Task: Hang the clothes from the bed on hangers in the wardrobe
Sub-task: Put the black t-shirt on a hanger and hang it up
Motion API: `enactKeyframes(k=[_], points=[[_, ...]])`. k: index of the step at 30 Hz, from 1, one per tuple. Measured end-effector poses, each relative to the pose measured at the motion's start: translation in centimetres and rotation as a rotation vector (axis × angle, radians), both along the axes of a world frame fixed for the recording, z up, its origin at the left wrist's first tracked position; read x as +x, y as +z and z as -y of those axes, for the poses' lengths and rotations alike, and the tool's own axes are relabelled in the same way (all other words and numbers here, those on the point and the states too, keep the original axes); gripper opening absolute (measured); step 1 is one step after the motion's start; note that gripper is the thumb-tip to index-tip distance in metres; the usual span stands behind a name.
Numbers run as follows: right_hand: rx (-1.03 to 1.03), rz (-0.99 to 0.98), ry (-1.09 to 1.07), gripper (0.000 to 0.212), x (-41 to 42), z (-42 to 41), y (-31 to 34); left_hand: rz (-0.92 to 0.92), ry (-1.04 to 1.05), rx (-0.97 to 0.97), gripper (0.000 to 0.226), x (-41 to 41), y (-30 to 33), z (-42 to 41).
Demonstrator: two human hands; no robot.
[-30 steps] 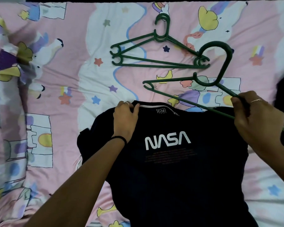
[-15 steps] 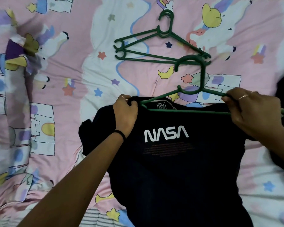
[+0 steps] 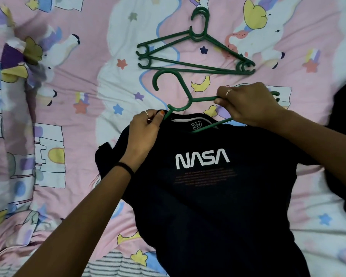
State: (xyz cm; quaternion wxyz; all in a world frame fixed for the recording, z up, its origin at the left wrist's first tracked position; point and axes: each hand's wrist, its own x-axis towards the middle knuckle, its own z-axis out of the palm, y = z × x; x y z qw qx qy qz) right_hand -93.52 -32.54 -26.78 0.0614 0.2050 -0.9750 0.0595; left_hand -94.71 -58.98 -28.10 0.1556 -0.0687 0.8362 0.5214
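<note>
Both hands (image 3: 196, 120) at T-shirt (image 3: 208, 196) collar, hanger (image 3: 190, 102) between.

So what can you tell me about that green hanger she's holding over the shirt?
The green hanger looks like thin moulded plastic, with an open hook pointing up-left and a notched end by the right hand, which grips its upper arm. It lies tilted, its left end going into the collar of the navy NASA T-shirt, which the left hand pinches.

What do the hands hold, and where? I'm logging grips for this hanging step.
Right hand grips the green plastic hanger by its upper arm. Left hand pinches the dark NASA T-shirt at the collar's left edge.
</note>
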Motion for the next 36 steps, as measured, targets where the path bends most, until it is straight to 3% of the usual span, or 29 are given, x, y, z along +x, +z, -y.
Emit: enactKeyframes(k=[4, 8, 10, 13, 16, 19, 21, 24, 29, 33, 36], points=[[-0.074, 0.078, 0.028, 0.034, -1.1, 1.5, -1.1, 0.011, -0.017, 0.018, 0.018, -1.1, 0.7, 0.5], [-0.088, 0.157, 0.005, 0.045, -1.8, 3.3, -1.8, 0.015, -0.167, -0.045, 0.016, -1.6, 0.9, 1.4], [-0.095, 0.190, -0.014, 0.041, -2.1, 4.0, -2.0, 0.009, -0.173, -0.071, 0.008, -1.8, 0.4, 1.7], [-0.123, 0.272, -0.046, 0.033, -2.5, 4.6, -2.2, -0.025, -0.117, -0.069, 0.018, -2.7, -0.6, 2.0], [-0.308, 0.244, -0.128, 0.035, -2.3, 4.1, -2.4, -0.073, -0.098, -0.074, 0.016, -3.3, -1.1, 1.6], [-0.645, 0.098, -0.426, 0.025, -0.8, 2.4, -2.6, -0.093, -0.137, -0.097, 0.014, -3.8, -1.3, 1.2], [-0.713, 0.062, -0.564, 0.020, 0.9, 1.2, -2.8, -0.077, -0.179, -0.132, 0.013, -4.3, -1.7, 1.1], [-0.613, 0.227, -0.587, 0.020, 3.6, -0.2, -4.1, -0.067, -0.244, -0.228, 0.016, -4.9, -2.1, 1.0], [-0.359, 0.477, -0.337, 0.039, 5.5, -0.4, -6.7, -0.082, -0.338, -0.342, 0.023, -6.3, -2.5, 0.3], [-0.123, 0.472, -0.114, 0.058, 4.5, 0.1, -7.6, -0.045, -0.446, -0.401, 0.022, -7.1, -3.0, 0.3], [0.009, 0.455, -0.026, 0.052, 3.6, 0.3, -7.7, -0.037, -0.532, -0.394, 0.026, -7.3, -3.2, 0.2]])
